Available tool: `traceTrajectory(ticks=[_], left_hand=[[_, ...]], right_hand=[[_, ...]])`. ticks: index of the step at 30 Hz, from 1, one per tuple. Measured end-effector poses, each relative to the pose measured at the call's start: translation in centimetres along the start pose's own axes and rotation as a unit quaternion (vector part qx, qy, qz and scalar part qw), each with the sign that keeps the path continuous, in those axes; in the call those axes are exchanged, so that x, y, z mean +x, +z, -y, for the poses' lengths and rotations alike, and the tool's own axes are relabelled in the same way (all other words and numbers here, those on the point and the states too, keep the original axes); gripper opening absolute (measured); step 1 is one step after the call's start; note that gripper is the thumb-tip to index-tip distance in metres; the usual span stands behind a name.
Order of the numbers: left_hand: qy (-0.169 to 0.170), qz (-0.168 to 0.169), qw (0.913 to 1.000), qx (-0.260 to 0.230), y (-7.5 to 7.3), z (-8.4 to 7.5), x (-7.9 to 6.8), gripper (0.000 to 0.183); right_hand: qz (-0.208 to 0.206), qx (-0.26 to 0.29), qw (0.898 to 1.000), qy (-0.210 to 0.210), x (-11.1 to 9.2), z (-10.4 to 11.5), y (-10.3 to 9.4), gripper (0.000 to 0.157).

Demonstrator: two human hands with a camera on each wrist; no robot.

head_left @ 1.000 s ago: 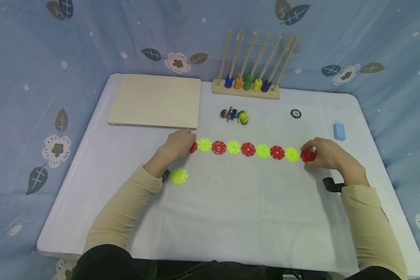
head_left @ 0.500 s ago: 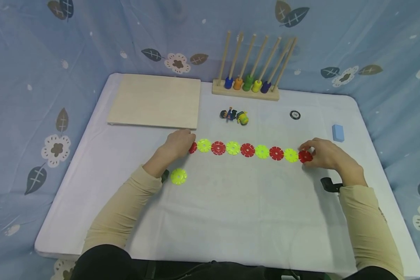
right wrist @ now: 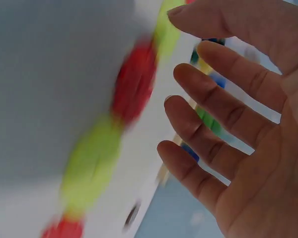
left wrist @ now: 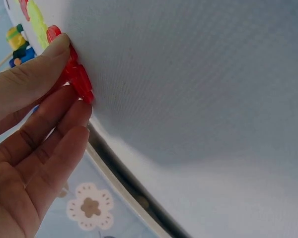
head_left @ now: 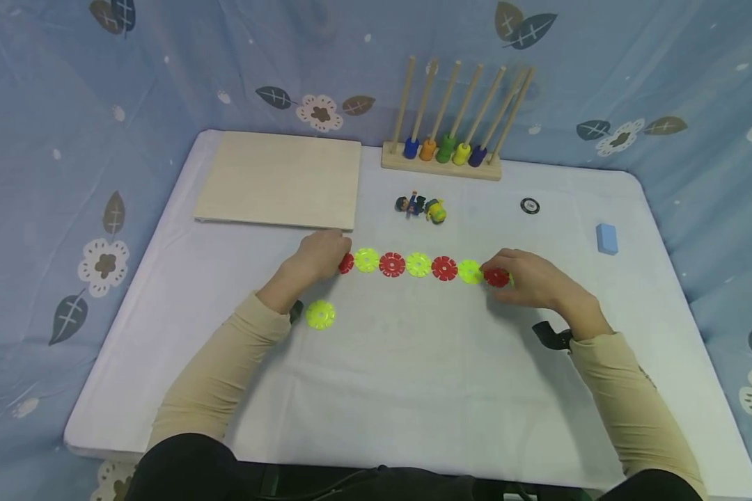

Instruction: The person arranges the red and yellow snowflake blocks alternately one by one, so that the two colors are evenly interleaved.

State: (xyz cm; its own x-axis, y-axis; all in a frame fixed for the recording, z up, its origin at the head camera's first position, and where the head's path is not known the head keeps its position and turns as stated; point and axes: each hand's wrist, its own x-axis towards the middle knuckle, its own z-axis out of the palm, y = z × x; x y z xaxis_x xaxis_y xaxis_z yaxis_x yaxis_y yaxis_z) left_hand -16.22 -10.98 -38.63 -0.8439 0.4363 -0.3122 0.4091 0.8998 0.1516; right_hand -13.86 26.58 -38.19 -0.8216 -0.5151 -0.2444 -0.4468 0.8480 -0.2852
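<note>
A row of interlocked red and yellow-green snowflake discs point(head_left: 418, 264) stretches across the white table. At its left end my left hand point(head_left: 316, 261) pinches a red snowflake disc point(left wrist: 79, 82) between thumb and fingers. My right hand point(head_left: 533, 278) hovers over the right part of the row and hides its end from the head view. In the right wrist view, the fingers point(right wrist: 203, 126) are spread and hold nothing, with a blurred red disc point(right wrist: 135, 82) and a yellow-green disc point(right wrist: 92, 163) passing beside them. A single yellow-green disc point(head_left: 320, 315) lies apart, near my left wrist.
A wooden board point(head_left: 278, 179) lies at the back left. Behind the row stand a peg rack point(head_left: 441, 165) with coloured beads and two small toy figures point(head_left: 418, 206). A black round token point(head_left: 530, 205) and a light blue block point(head_left: 606, 239) are at the right.
My right hand has let go of the red disc at the row's right end and moved left along the row. The left hand stays at the left end.
</note>
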Motion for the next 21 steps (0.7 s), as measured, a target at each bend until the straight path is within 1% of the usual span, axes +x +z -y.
traceTrajectory(ticks=[3,5,9,12,16,21], left_hand=[[-0.002,0.000,1.0000,-0.001,0.0,0.1,0.0,0.012],[-0.003,0.001,1.0000,-0.001,0.0,0.0,0.0,0.013],[-0.003,0.000,1.0000,-0.002,-0.1,0.0,0.0,0.014],[-0.001,-0.001,1.0000,-0.003,0.0,0.0,0.1,0.013],[-0.002,0.001,1.0000,-0.003,0.0,0.0,0.1,0.012],[-0.006,0.002,1.0000,0.000,-0.1,0.0,0.1,0.011]], right_hand=[[0.003,-0.004,0.999,-0.051,1.2,2.6,0.6,0.038],[0.000,-0.011,0.996,-0.088,2.1,4.3,1.0,0.034],[0.000,-0.023,0.987,-0.158,3.9,7.4,2.0,0.031],[0.005,-0.026,0.979,-0.203,5.1,9.5,2.8,0.030],[0.014,-0.031,0.969,-0.243,6.5,11.9,3.4,0.030],[0.009,-0.042,0.961,-0.274,8.2,14.5,3.9,0.033]])
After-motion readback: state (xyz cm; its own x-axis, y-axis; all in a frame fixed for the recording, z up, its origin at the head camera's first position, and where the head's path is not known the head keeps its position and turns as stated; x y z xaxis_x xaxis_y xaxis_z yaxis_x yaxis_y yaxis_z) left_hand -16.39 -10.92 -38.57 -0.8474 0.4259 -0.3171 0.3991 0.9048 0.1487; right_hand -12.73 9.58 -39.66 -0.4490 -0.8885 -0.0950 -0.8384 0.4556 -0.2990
